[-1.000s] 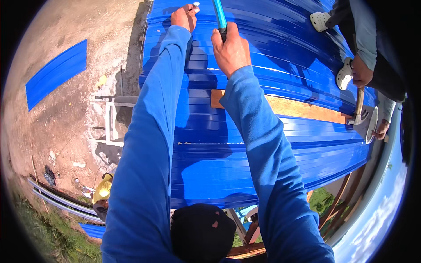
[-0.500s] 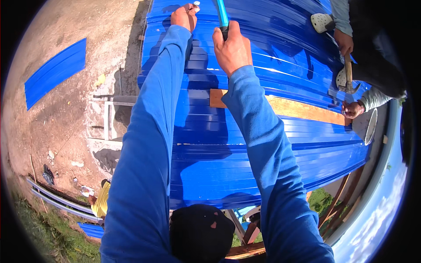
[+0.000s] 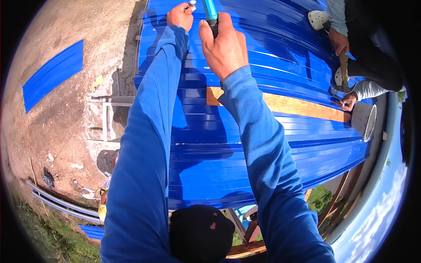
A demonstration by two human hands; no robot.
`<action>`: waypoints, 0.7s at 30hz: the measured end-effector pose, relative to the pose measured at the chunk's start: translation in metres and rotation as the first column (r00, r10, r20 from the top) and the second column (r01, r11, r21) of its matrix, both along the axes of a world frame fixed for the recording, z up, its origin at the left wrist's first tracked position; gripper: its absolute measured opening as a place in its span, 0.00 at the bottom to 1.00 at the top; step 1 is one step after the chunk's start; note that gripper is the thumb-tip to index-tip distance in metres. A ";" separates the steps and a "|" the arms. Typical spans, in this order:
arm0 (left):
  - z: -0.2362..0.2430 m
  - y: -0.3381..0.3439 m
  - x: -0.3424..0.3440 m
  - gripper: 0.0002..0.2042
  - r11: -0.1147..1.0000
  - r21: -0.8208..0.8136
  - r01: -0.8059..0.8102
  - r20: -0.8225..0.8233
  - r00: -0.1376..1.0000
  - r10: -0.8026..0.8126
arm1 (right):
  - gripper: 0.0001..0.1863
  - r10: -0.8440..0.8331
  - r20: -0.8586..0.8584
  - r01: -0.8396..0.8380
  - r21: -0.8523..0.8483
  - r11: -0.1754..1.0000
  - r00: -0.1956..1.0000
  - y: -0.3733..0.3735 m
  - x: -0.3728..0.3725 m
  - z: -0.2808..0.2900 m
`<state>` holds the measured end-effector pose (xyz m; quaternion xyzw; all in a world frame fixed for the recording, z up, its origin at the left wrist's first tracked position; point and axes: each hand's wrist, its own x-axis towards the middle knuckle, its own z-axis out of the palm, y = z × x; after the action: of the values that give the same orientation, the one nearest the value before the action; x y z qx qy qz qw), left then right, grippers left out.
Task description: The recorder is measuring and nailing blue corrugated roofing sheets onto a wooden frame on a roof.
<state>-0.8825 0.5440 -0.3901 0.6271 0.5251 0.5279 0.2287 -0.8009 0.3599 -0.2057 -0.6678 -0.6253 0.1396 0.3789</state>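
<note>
At the far edge of the blue metal roofing sheets (image 3: 199,168), my left hand (image 3: 179,17) is closed in a pinch. Between its fingertips is a nail (image 3: 192,3) with a broad, pale head. Just right of it, my right hand (image 3: 226,50) wraps round the black grip of a hammer-like tool (image 3: 210,11) with a turquoise shaft. The tool's head lies beyond the upper edge, so its kind cannot be confirmed. An orange-brown wooden plank (image 3: 302,106) lies on the sheets below my right wrist, partly behind my sleeve.
At the right, a co-worker holds a wooden-handled hammer (image 3: 343,70), the other hand (image 3: 348,101) low by the plank's end. A white bucket (image 3: 362,118) stands there. The roof's left edge drops to bare ground with a loose blue sheet (image 3: 53,75). A dark cap (image 3: 201,232) shows at the bottom.
My right hand and its tool have shifted a little left, nearer my left hand. My left hand moved slightly left. The co-worker's hammer has lowered toward their other hand.
</note>
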 end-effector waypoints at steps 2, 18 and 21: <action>0.004 -0.002 0.002 0.09 0.999 0.044 0.017 0.004 1.000 -0.017 | 0.16 0.004 -0.108 0.012 0.148 0.989 0.994 -0.005 -0.001 -0.001; 0.014 -0.002 0.012 0.09 1.000 -0.025 0.000 0.076 0.997 0.002 | 0.14 -0.064 0.236 0.129 -0.271 0.954 0.970 0.015 0.022 -0.038; 0.017 -0.007 0.017 0.09 0.992 -0.105 -0.074 -0.032 0.997 0.071 | 0.14 -0.060 0.044 0.063 -0.080 0.995 0.997 0.011 0.022 -0.026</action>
<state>-0.8652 0.5371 -0.3734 0.6019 0.5780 0.4984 0.2351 -0.7787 0.3710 -0.2320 -0.7044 -0.6059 0.1392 0.3426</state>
